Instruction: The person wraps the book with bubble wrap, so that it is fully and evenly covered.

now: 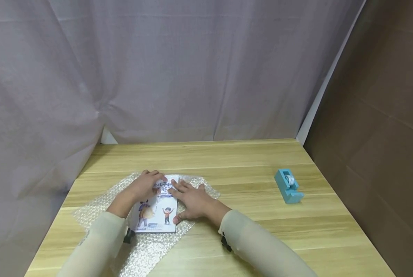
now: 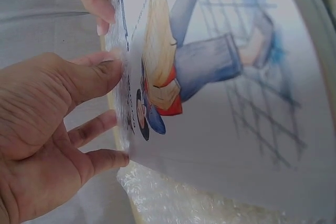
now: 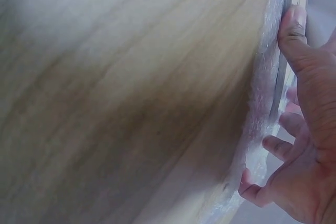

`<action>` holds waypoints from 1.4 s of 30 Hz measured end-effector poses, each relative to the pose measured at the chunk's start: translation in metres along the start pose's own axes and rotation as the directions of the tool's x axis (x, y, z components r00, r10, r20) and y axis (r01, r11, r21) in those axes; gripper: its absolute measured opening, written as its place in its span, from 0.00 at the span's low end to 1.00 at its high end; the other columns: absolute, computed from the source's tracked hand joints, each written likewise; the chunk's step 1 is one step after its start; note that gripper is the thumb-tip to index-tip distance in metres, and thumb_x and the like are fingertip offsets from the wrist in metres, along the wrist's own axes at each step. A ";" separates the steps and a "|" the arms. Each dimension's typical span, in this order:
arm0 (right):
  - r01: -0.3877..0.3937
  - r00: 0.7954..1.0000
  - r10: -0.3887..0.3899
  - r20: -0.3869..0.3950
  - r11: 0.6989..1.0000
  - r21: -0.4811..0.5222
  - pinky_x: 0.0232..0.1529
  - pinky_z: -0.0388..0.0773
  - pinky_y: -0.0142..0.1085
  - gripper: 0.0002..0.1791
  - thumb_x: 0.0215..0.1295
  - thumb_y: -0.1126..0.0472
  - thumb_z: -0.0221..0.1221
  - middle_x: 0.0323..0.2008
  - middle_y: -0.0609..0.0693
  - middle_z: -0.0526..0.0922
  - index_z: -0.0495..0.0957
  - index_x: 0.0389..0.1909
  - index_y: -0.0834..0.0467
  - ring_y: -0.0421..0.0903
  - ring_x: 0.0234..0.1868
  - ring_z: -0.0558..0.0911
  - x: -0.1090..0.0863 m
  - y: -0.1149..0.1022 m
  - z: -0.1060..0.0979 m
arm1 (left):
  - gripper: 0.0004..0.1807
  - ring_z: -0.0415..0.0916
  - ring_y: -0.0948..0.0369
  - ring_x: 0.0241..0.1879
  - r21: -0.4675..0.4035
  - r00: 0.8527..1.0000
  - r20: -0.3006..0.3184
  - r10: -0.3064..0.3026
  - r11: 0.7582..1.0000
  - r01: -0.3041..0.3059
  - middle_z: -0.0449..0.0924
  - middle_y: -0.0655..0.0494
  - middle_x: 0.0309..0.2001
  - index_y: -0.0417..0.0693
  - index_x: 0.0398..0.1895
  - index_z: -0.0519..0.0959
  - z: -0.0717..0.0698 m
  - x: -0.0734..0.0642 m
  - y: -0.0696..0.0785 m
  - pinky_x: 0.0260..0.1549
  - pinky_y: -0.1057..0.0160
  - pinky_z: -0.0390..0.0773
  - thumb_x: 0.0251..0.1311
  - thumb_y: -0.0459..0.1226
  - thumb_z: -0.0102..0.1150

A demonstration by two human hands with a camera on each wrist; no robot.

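A book (image 1: 158, 215) with a white illustrated cover lies face up on a sheet of bubble wrap (image 1: 99, 200). My left hand (image 1: 144, 188) rests over the book's upper left part; in the left wrist view its thumb and fingertips touch the cover (image 2: 210, 129) near one end. Fingers spread, my right hand (image 1: 194, 201) lies along the book's right side, with fingertips on the cover and the thumb near the right edge. The right wrist view shows the right thumb (image 3: 294, 30) against the book's edge, above the bubble wrap (image 3: 262, 66).
A blue tape dispenser (image 1: 287, 186) with a roll of tape stands on the right part of the wooden table (image 1: 248, 161). Grey cloth (image 1: 178, 77) hangs behind the table, and a brown panel (image 1: 376, 134) rises along its right side.
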State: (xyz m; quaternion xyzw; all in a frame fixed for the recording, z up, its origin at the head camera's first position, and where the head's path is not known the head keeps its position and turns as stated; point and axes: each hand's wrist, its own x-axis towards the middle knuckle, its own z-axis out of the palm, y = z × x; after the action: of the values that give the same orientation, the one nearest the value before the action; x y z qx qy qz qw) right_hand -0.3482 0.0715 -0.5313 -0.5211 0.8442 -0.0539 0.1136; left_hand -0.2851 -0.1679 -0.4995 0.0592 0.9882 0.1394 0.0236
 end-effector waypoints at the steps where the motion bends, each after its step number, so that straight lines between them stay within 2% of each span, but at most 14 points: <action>1: 0.001 1.000 -0.001 0.002 1.000 0.001 0.74 0.59 0.84 0.67 0.56 0.18 0.65 0.92 0.45 0.41 0.50 0.91 0.41 0.56 0.92 0.48 0.000 0.000 0.000 | 0.26 0.74 0.32 0.69 -0.003 1.000 0.002 -0.001 1.000 0.001 0.79 0.41 0.74 0.48 0.68 0.82 0.000 0.000 0.000 0.69 0.30 0.79 0.68 0.28 0.71; 9: 0.009 1.000 -0.009 0.003 1.000 0.013 0.73 0.59 0.85 0.65 0.56 0.19 0.66 0.92 0.46 0.43 0.53 0.90 0.39 0.57 0.92 0.49 -0.001 -0.002 -0.004 | 0.25 0.73 0.32 0.71 -0.001 1.000 0.002 0.006 1.000 -0.006 0.78 0.41 0.75 0.48 0.69 0.82 0.002 -0.003 -0.001 0.70 0.29 0.78 0.70 0.30 0.70; 18: 0.012 1.000 -0.011 0.015 1.000 -0.016 0.73 0.61 0.84 0.63 0.58 0.19 0.65 0.92 0.45 0.41 0.48 0.91 0.32 0.57 0.92 0.48 0.003 -0.004 -0.005 | 0.24 0.72 0.30 0.72 0.005 0.999 -0.029 0.035 0.999 -0.035 0.76 0.38 0.77 0.47 0.69 0.82 -0.001 -0.008 -0.002 0.70 0.28 0.76 0.71 0.30 0.69; 34: 0.017 0.999 -0.015 0.046 0.999 -0.043 0.72 0.60 0.85 0.59 0.60 0.18 0.62 0.92 0.46 0.39 0.48 0.89 0.27 0.58 0.92 0.47 0.000 -0.002 -0.006 | 0.26 0.69 0.29 0.75 -0.030 0.999 -0.011 0.032 0.999 -0.032 0.72 0.37 0.80 0.49 0.74 0.80 0.000 -0.011 -0.001 0.70 0.24 0.74 0.74 0.33 0.67; 42: 0.017 0.999 -0.015 0.044 0.999 -0.044 0.73 0.61 0.84 0.59 0.60 0.18 0.62 0.92 0.46 0.39 0.47 0.89 0.27 0.57 0.92 0.47 0.001 -0.002 -0.004 | 0.25 0.71 0.29 0.74 -0.023 0.997 -0.046 0.068 0.997 -0.069 0.74 0.37 0.78 0.48 0.72 0.81 0.003 -0.012 -0.006 0.70 0.24 0.75 0.73 0.32 0.68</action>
State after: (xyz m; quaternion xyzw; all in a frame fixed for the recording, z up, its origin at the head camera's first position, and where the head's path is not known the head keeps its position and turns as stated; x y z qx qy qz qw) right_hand -0.3477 0.0700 -0.5266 -0.5314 0.8382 -0.0247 0.1197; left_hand -0.2738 -0.1740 -0.5037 0.0895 0.9840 0.1537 -0.0029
